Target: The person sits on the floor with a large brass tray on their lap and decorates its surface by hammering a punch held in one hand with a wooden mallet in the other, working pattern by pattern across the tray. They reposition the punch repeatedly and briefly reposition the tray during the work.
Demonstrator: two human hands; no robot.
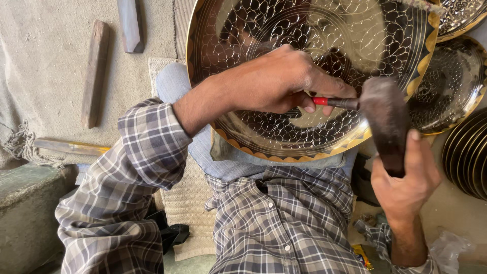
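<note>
A large round brass tray (253, 56) with an engraved petal pattern and a scalloped gold rim rests tilted on my lap. My left hand (281, 81) lies over its middle, shut on a thin chisel with a red band (329, 102) whose tip points right. My right hand (406, 182) is at the tray's right edge, gripping a dark wooden mallet (385, 119) whose head stands right at the chisel's end.
More engraved brass trays (451, 86) lie at the right, with a stack of dark plates (466, 152) below them. Wooden bars (95, 71) and a flat strip (71, 147) lie on the cloth at the left. A stone block (25, 203) sits at lower left.
</note>
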